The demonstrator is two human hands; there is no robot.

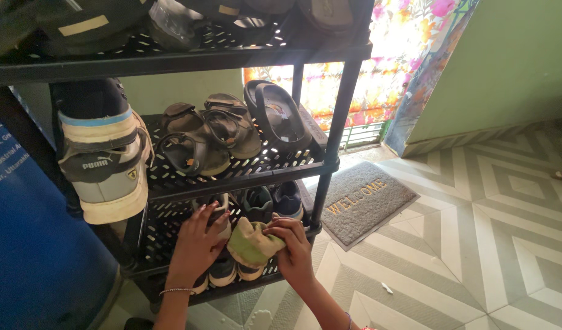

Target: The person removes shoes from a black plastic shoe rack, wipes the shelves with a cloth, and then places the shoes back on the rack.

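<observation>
The right hand (293, 247) pinches a green-yellow cloth (251, 243), fingers closed on its upper right edge, and presses it over a shoe (223, 269) on the bottom shelf (171, 229) of a black rack (337, 116), near the shelf's front edge. The left hand (196, 245) lies on the shoes beside the cloth, fingers spread and gripping nothing, steadying the pair. Dark shoes (273, 200) sit further back on the same shelf. On the middle shelf are brown sandals (210, 137) and a black slipper (279, 116); a large sneaker (103, 159) hangs at that shelf's left edge. A grey doormat (365, 200) lies on the tiled floor by the rack's right corner. To wipe well, I would keep the left hand firm on the shoe so it cannot slide, bunch the cloth tight and rub along the upper in short strokes
</observation>
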